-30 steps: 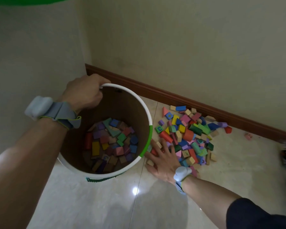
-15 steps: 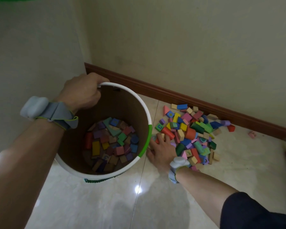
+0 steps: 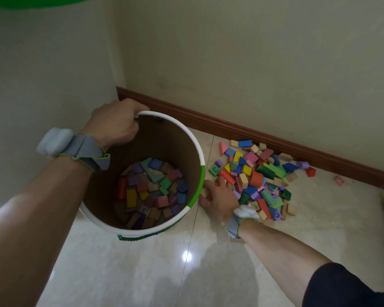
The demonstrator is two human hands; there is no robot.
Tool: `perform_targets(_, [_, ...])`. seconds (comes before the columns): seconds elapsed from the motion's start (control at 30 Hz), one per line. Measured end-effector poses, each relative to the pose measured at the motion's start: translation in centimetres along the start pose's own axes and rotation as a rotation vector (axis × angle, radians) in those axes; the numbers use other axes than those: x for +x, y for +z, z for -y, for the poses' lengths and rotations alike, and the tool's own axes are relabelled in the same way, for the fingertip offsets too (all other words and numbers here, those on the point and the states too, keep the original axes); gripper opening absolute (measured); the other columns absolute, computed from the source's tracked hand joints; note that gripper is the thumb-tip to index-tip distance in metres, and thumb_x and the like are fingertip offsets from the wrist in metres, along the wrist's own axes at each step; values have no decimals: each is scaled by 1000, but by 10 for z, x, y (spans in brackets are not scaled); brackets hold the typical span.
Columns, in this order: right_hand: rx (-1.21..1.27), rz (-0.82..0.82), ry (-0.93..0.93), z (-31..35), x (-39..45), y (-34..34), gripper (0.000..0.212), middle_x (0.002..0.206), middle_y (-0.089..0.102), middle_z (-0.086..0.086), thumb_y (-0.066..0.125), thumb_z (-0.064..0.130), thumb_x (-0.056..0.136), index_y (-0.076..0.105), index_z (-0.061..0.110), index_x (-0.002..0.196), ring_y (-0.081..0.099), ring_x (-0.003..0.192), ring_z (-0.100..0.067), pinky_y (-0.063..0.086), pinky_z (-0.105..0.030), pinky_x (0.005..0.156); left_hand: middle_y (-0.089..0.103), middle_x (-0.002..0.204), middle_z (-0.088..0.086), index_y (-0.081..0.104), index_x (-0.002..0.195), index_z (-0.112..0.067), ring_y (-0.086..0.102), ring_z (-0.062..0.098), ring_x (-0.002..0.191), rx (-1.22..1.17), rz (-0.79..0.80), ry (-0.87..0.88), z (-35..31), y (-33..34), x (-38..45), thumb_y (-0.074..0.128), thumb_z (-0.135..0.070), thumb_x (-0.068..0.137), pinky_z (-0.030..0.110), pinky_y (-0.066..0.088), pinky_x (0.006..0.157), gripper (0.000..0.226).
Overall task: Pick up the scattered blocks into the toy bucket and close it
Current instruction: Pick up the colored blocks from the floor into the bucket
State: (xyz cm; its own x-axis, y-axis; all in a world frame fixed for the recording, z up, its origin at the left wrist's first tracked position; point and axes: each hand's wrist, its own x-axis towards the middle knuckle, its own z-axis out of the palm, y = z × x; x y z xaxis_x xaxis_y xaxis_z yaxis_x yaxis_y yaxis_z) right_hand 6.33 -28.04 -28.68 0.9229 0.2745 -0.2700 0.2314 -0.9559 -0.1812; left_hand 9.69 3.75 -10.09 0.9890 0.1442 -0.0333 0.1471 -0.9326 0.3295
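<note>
Right hand (image 3: 220,199) curls over blocks (image 3: 256,177) at the pile's bucket-side edge; bucket (image 3: 200,156) lies immediately left, rim gripped by left hand (image 3: 114,125).

A blue numeral 3 stands on a green block (image 3: 214,169) lying on the floor just beside the bucket (image 3: 200,151); other block markings are unreadable.

glossy tile floor (image 3: 208,273) carries the bucket (image 3: 142,229), a block pile (image 3: 257,180), and perhaps one pink stray (image 3: 339,180).
</note>
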Motion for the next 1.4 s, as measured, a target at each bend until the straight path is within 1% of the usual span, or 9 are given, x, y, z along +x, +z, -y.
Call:
perform_targets(0.37, [151,5,35,2,6,-19,44,126,46,0,61,58,89,55,44,131,57,108,-23,53,-37,88,64,106,7,58,115,-42,58,36,96,3,5,-2,-3,-1,-1,51,-17,84,36,40,72,41])
perform_targets(0.53, [334,-57,120,-3,17,-33,41,114,53,-3,67,47,87,62,36,127,54,107,-24,47,-36,90,64,108,8,58,116,-42,58,36,97,6,0,-3,-3,-1,-1,51,-18,84,37,42,75,41])
perform_targets(0.63, [517,-42,162,-12,27,-48,30,85,63,-5,72,26,87,70,20,116,62,89,-21,50,-31,79,63,109,9,57,117,-43,58,37,98,9,2,-3,-3,0,-2,51,-18,85,39,44,77,41])
perform_targets(0.73, [912,-19,295,-15,28,-64,10,68,66,1,73,26,91,72,18,96,61,58,-7,51,-18,53,64,109,8,57,117,-43,58,36,98,0,-3,2,-3,0,-2,51,-18,85,39,43,76,41])
perform_targets(0.8, [1215,77,425,-19,24,-81,11,73,65,-3,70,31,93,70,21,97,61,52,-14,48,-23,41,64,108,7,57,118,-43,58,35,96,-5,-1,4,-4,0,-1,51,-18,85,36,41,73,42])
perform_targets(0.9, [1511,273,515,-20,17,-116,21,80,60,-9,70,37,92,65,18,99,56,54,-21,44,-27,44,63,109,7,56,120,-44,58,34,96,-9,13,-8,-2,0,-1,51,-17,86,34,38,71,44])
perform_targets(1.03, [1842,356,437,-4,7,-165,33,81,69,-15,71,38,84,67,12,105,67,57,-23,46,-25,37,62,114,7,54,124,-42,57,32,99,-8,45,-14,-2,1,-1,50,-19,87,35,39,73,45])
perform_targets(1.23, [1977,578,162,56,-14,-238,33,85,66,-11,59,42,89,74,12,93,58,71,-20,41,-21,36,60,116,8,52,128,-41,56,32,101,-33,63,-35,-4,-1,-2,48,-18,87,37,42,78,47])
perform_targets(1.4, [1913,721,132,103,-37,-256,30,89,65,-20,58,40,88,65,13,98,58,69,-22,38,-19,36,60,116,7,52,129,-39,56,32,101,-43,75,-33,-5,-4,-3,48,-17,87,37,42,78,47])
